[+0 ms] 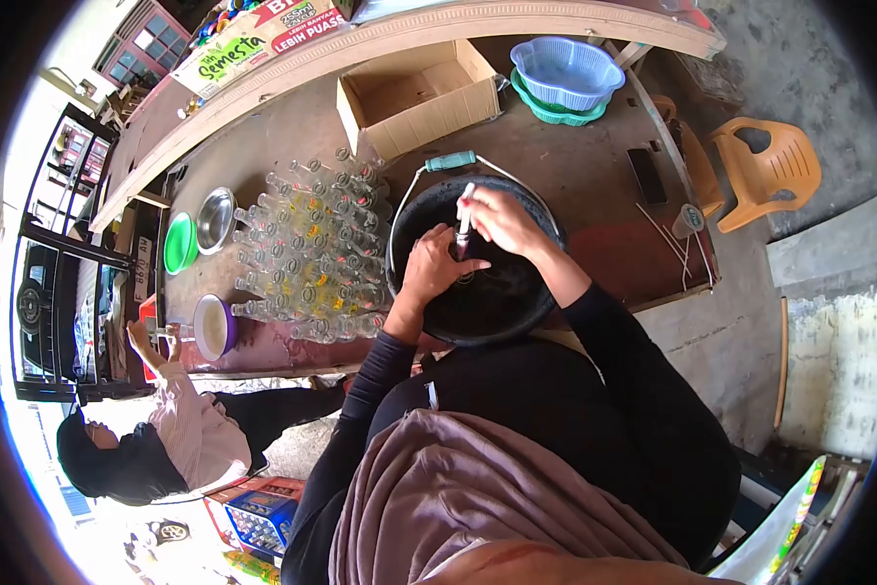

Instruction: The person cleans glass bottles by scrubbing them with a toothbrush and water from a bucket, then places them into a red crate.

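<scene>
Both hands are over a large black bucket with a wire handle and a turquoise grip. My left hand is closed around what looks like a glass bottle, its neck pointing up and its lower part lost against the dark bucket. Pinched in my right hand is a slim, white-ended stick, at the bottle's mouth; its lower end cannot be made out. Left of the bucket, many clear glass bottles stand packed together, some with yellow and red markings.
Behind the bucket sit a cardboard box and blue plastic basins. A phone and a cup lie rightward. Metal, green and purple bowls stand left, near a co-worker. An orange chair is at right.
</scene>
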Available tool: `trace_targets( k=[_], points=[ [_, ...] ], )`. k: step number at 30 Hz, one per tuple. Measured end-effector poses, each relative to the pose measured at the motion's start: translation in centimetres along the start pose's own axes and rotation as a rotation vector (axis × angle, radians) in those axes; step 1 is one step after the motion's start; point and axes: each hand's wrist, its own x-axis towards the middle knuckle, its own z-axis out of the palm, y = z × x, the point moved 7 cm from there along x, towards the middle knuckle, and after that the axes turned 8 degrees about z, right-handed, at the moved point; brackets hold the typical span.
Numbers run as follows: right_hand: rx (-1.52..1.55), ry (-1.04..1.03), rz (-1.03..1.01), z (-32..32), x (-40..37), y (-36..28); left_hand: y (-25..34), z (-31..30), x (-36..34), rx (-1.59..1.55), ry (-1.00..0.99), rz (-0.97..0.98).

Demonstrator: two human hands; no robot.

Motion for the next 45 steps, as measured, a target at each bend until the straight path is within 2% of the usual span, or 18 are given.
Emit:
trace_targets(
  k=[2, 5, 7, 9, 11, 15, 16, 17, 19, 21, 23, 27, 30, 33, 37, 39, 43, 45],
  points=[
    [0.346, 0.090, 0.006, -2.2, 0.8, -0.1, 0.4, 0.0, 0.4, -0.127, 0.078, 0.100],
    [0.018, 0.317, 0.017, -4.1, 0.9, -1.2, 0.0, 0.7, 0.0, -0.359, 0.122, 0.111],
    [0.063, -0.074, 0.214, -0.4, 0.5, 1.3, 0.4, 0.5, 0.3, -0.234, -0.010, 0.074],
    [-0.027, -0.041, 0.109, 0.2, -0.2, 0.5, 1.1, -0.5, 0.5, -0.178, 0.037, 0.088],
    [0.298, 0.110, -0.015, -2.3, 0.8, 0.4, 1.0, -0.2, 0.4, -0.025, 0.038, 0.049],
    [0.071, 0.264, -0.016, -4.0, 0.7, 0.2, 0.7, 0.8, 0.4, -0.326, 0.048, 0.143],
    [0.232, 0.080, 0.060, -1.7, 0.4, 0.8, 0.6, 0.7, 0.5, -0.230, 0.032, 0.143],
    [-0.095, -0.058, 0.188, -0.6, -0.3, 1.2, 0.6, 0.6, 0.5, -0.229, 0.032, 0.147],
    [0.022, -0.054, 0.150, -0.4, -0.4, 0.3, 0.5, -0.4, 0.4, -0.049, -0.004, -0.048],
    [0.311, 0.200, 0.030, -2.9, 0.2, -1.0, 0.3, -0.2, 0.5, -0.106, 0.016, -0.089],
    [0.071, 0.358, -0.001, -4.8, 0.2, -2.2, 0.0, 0.5, 0.5, -0.333, 0.113, 0.093],
    [-0.243, -0.105, 0.123, 0.2, -0.5, 0.2, 0.6, 0.1, 0.2, -0.125, 0.060, 0.130],
    [0.166, 0.078, 0.094, -1.4, -0.2, 0.5, -0.2, 0.8, 0.1, -0.146, 0.078, 0.135],
    [0.017, 0.311, -0.004, -4.6, -0.3, -2.0, -0.8, 1.6, -0.6, -0.307, 0.066, 0.099],
    [-0.288, -0.110, 0.184, 1.1, -1.3, 0.5, -0.1, 0.7, -0.2, -0.105, 0.033, 0.172],
    [-0.181, -0.104, 0.154, 1.8, -1.7, 0.3, -0.2, 0.7, -0.5, -0.094, 0.063, 0.177],
    [0.010, 0.270, 0.027, -3.0, -0.8, -2.3, -0.8, 2.1, -0.9, -0.370, 0.014, -0.002],
    [0.032, 0.239, 0.026, -2.4, -0.7, -2.0, -0.5, 1.3, -0.7, -0.239, 0.025, 0.059]
  ],
)
